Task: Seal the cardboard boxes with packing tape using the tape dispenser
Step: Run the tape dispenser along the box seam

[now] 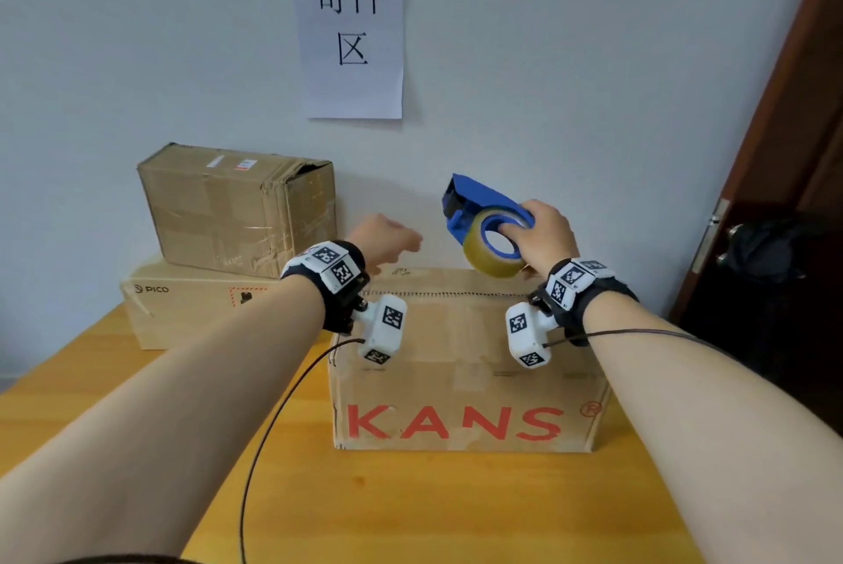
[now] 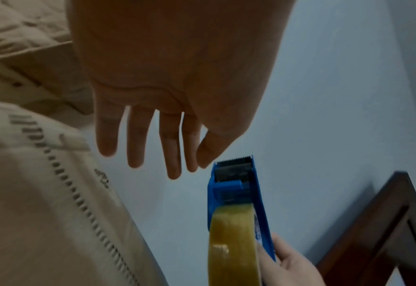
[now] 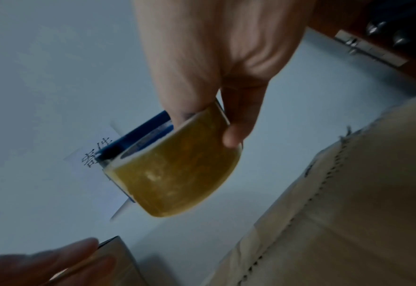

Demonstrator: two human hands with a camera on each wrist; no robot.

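Dispenser (image 1: 474, 209) with tape roll (image 1: 490, 251), gripped by right hand (image 1: 543, 235) above box (image 1: 456, 335); left hand (image 1: 387, 239) empty, fingers straight. Step: starting tape. Next, probably: pull free end to box seam.

A plain pale wall (image 1: 570, 61) fills the background, with a white paper sign (image 1: 351, 31) stuck to it (three large black characters, printed). In front stands a yellow wooden table (image 1: 433, 508), and at the right edge is a dark brown door (image 1: 775, 143) with a metal handle (image 1: 730, 244).
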